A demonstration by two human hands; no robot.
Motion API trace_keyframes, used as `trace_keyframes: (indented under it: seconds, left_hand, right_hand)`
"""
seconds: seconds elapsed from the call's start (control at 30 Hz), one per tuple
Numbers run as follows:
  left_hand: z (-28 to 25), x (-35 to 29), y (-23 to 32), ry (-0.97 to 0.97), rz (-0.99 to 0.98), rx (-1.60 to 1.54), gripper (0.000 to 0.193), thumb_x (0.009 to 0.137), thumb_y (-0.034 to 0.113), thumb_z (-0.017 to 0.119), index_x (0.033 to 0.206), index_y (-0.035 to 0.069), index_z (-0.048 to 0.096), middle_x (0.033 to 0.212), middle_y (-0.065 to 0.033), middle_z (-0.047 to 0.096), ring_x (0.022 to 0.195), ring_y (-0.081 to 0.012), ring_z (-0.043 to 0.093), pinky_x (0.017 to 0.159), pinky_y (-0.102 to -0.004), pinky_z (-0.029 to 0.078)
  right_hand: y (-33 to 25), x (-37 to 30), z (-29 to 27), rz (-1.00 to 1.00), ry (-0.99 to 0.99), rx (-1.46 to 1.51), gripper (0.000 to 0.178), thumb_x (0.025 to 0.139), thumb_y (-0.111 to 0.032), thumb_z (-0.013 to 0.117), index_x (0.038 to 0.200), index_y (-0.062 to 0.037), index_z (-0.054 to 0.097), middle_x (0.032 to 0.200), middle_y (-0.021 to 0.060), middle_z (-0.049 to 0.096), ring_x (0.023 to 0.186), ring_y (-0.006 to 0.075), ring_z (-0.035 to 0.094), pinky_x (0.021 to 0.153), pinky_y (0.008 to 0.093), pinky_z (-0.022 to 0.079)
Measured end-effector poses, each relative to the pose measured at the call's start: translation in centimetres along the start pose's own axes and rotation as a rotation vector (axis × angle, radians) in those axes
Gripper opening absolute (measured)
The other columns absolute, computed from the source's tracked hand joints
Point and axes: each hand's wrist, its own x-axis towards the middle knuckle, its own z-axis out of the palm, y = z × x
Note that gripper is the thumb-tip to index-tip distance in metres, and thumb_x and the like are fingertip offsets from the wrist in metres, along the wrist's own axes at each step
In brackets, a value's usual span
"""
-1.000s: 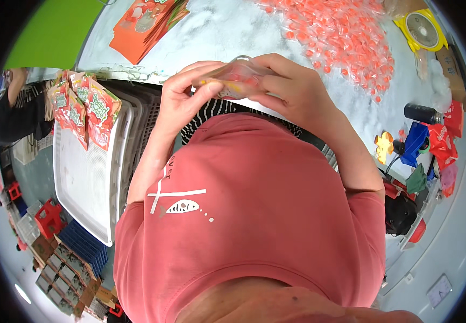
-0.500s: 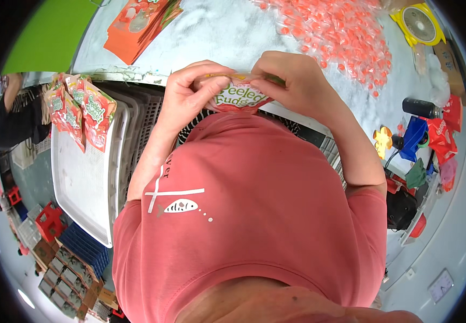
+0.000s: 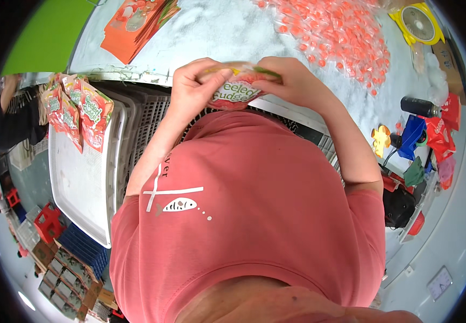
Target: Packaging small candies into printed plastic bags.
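Between my two hands, at the table's near edge, is a red and green printed candy pouch (image 3: 238,90). My left hand (image 3: 196,86) pinches its left upper corner, thumb in front. On the other side my right hand (image 3: 286,81) grips the right upper corner, thumb pressed on the front. The pouch's upper edge bows outward between them; whether its mouth is parted I cannot tell. Beyond my right hand a heap of small wrapped red candies (image 3: 330,32) spreads over the table. A stack of flat red pouches (image 3: 131,29) lies farther off to the left.
Several filled pouches (image 3: 94,116) stand on stacked white plastic crates (image 3: 77,183) at my left. A yellow fan (image 3: 417,24) sits at the far right, near a black bottle (image 3: 420,106). Another person's dark sleeve (image 3: 15,126) shows at the left edge.
The pouch has risen and tilted slightly, and its upper edge bows more. My left hand has shifted a little, and both hands keep their hold.
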Motion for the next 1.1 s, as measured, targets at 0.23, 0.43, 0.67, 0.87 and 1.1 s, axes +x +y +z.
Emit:
trace_keyframes:
  seconds: [0.23,0.43,0.67,0.87,1.1]
  left_hand:
    - [-0.2,1.0,1.2,-0.056,-0.34,-0.282,0.015,0.087,0.006,0.076,0.1,-0.001,0.072,0.085,-0.0069,0.074,0.074,-0.0084,0.067,0.061,-0.0224,0.054]
    - [0.0,0.6,0.7,0.05,-0.345,-0.266,0.019,0.087,0.013,0.076,0.101,0.002,0.073,0.082,-0.0007,0.071,0.07,-0.0053,0.063,0.051,-0.0192,0.044]
    - [-3.0,-0.9,-1.7,0.25,-0.176,-0.267,0.018,0.094,0.013,0.069,0.107,0.001,0.073,0.089,-0.0031,0.072,0.08,-0.0075,0.062,0.075,-0.0232,0.05]
    - [-4.0,-2.7,0.3,0.294,-0.331,-0.416,0.018,0.095,0.016,0.068,0.102,0.0,0.073,0.079,-0.0007,0.069,0.061,-0.0047,0.054,0.05,-0.0186,0.036]
    - [-4.2,-4.0,0.6,0.209,-0.315,-0.547,0.031,0.099,0.015,0.06,0.127,0.001,0.061,0.113,-0.0066,0.068,0.099,-0.0137,0.065,0.062,-0.0238,0.059]
  right_hand:
    - [0.4,-0.5,-0.4,0.238,-0.035,0.262,0.014,0.09,-0.009,0.072,0.094,0.0033,0.066,0.082,0.0029,0.064,0.077,0.0084,0.063,0.068,0.0264,0.056]
    - [1.3,-0.6,-0.6,0.191,0.058,0.254,0.017,0.088,-0.013,0.075,0.094,0.0021,0.069,0.082,0.002,0.067,0.076,0.0084,0.065,0.068,0.0248,0.054]
    - [1.4,-0.2,-0.6,0.253,0.163,0.486,0.014,0.086,-0.01,0.074,0.094,0.0017,0.072,0.079,0.0044,0.072,0.073,0.0081,0.065,0.066,0.0233,0.05]
    - [0.6,1.0,0.3,0.192,0.162,0.452,0.011,0.087,-0.009,0.073,0.091,0.0008,0.071,0.08,0.003,0.071,0.071,0.0074,0.062,0.069,0.0227,0.048]
    - [0.7,2.0,1.9,0.092,0.378,0.677,0.01,0.091,-0.008,0.07,0.093,0.002,0.071,0.087,0.0047,0.071,0.081,0.0103,0.063,0.08,0.0264,0.049]
